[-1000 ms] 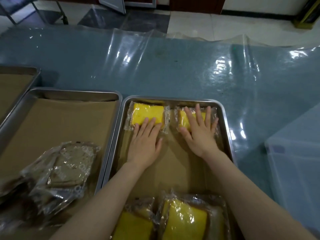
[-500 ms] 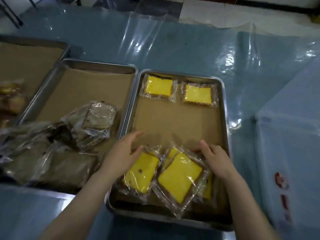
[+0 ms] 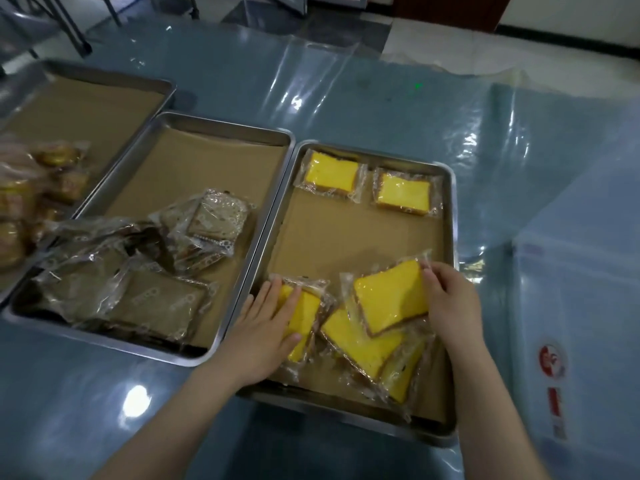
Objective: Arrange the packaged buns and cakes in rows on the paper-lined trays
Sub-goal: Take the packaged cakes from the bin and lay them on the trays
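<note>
Your right hand (image 3: 450, 303) grips a wrapped yellow cake (image 3: 389, 299) at its right edge, fingers curled over the top corner of the wrapper. The cake is tilted, its near edge resting on a loose pile of wrapped cakes (image 3: 367, 351) in the near part of the right tray (image 3: 450, 216).

Your left hand (image 3: 266, 327) lies flat and mostly open, fingers together, pressing on another wrapped cake (image 3: 304, 317) at the near left of the same tray. The palm covers the tray's left rim. You cannot tell whether the fingers pinch the wrapper or only rest on it.

Two placed cakes (image 3: 330, 174) sit side by side along the far edge of the right tray, just apart from each other. The brown paper between that row and the near pile is bare across the full width of the tray.

The middle tray (image 3: 221, 126) touches the right tray along its long side. Packaged brown buns (image 3: 214, 216) lie jumbled in its near half; its far half shows bare paper. A left tray (image 3: 114, 77) holds more packages at the frame's edge, blurred. A pale plastic box (image 3: 575, 306) stands just right of the right tray.
</note>
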### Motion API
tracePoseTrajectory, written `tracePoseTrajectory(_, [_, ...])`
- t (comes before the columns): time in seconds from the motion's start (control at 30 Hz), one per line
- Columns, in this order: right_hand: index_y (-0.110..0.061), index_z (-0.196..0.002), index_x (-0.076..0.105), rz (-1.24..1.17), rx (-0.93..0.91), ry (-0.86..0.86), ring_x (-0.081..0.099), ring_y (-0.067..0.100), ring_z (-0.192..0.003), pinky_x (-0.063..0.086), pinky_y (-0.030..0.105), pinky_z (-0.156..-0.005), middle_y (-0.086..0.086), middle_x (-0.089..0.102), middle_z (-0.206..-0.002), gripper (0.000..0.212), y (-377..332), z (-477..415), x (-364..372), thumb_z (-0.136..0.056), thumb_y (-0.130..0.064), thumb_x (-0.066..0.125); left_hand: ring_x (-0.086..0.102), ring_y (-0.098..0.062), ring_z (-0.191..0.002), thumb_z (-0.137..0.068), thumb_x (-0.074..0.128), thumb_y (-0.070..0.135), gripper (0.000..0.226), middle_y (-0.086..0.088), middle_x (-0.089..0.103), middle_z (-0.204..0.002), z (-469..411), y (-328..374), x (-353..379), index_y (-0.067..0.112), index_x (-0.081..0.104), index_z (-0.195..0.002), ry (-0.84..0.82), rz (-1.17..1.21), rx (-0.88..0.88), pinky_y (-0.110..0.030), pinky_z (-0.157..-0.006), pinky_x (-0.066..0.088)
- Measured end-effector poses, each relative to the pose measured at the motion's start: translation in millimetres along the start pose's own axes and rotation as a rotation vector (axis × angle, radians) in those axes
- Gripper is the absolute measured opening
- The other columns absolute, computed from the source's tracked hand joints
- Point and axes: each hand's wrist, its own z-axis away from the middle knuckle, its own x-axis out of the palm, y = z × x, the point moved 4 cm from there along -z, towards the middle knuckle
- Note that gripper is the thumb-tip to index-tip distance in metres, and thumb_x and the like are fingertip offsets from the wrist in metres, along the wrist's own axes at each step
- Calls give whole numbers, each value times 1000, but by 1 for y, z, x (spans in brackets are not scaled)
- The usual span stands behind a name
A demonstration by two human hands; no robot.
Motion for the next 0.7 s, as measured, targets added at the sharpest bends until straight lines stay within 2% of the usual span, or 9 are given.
tracePoseTrajectory(0.07, [-15,-114,62,-65,68,134,57,13,-88,37,27,-67,-3,64,-99,27,2,-14,0,-99,-28,44,-36,-14,-134,-93,27,58,80,1,-44,-143,-7,1,-1,38,-41,-129,-13,-18,3,-31,-108,-17])
tracePoseTrajectory(0.17, [-10,-134,44,-129,162,153,53,24,-115,42,32,-88,7,56,-125,38,3,-34,12,-98,-24,47,-37,-11,-132,-84,38,67,94,3,-43,-144,-18,1,-7,40,-41,-128,-55,-17,20,-32,-111,-12])
tracePoseTrajectory(0.2, [-12,-143,32,-82,148,123,44,25,-127,40,37,-100,9,47,-139,51,2,-38,19,-96,-25,51,-38,-11,-132,-81,42,68,99,4,-42,-144,-22,1,-9,41,-41,-127,-71,-28,26,-33,-111,-12])
tracePoseTrajectory(0.27, [-23,-151,11,224,32,33,12,28,-145,17,46,-117,9,16,-158,72,-5,-42,36,-94,-35,53,-38,-11,-131,-78,50,68,107,4,-41,-144,-28,0,-13,43,-43,-125,-95,-63,36,-34,-112,-12])
tracePoseTrajectory(0.33, [-33,-150,0,487,-117,-75,-13,29,-145,-3,49,-113,5,-8,-160,72,-10,-45,54,-95,-44,45,-38,-11,-131,-77,56,64,112,6,-42,-143,-32,0,-16,46,-44,-123,-117,-99,39,-35,-111,-13])
tracePoseTrajectory(0.4, [-40,-149,-2,534,-172,-238,-21,30,-142,-10,50,-110,2,-16,-158,68,-9,-51,71,-95,-49,38,-39,-13,-130,-79,62,54,114,7,-44,-142,-37,1,-20,47,-43,-124,-148,-131,43,-36,-109,-16])
tracePoseTrajectory(0.47, [-41,-149,-2,591,-178,-339,-25,32,-140,-14,53,-109,4,-20,-157,64,-2,-58,81,-96,-54,31,-43,-13,-128,-84,62,31,111,8,-44,-142,-44,4,-26,50,-40,-124,-175,-157,75,-39,-105,-23])
tracePoseTrajectory(0.57, [-41,-149,-1,646,-144,-309,-26,33,-140,-12,57,-111,6,-19,-158,64,6,-69,84,-93,-63,20,-47,-9,-124,-77,45,-4,108,10,-36,-146,-63,9,-41,50,-29,-133,-134,-247,150,-43,-100,-31])
tracePoseTrajectory(0.7, [-42,-148,-3,693,-120,-210,-26,34,-140,-17,54,-107,6,-18,-158,78,11,-73,86,-79,-79,2,-31,-20,-136,-77,37,-14,98,3,-25,-152,-100,15,-54,40,-6,-147,-91,-376,220,-42,-108,-22])
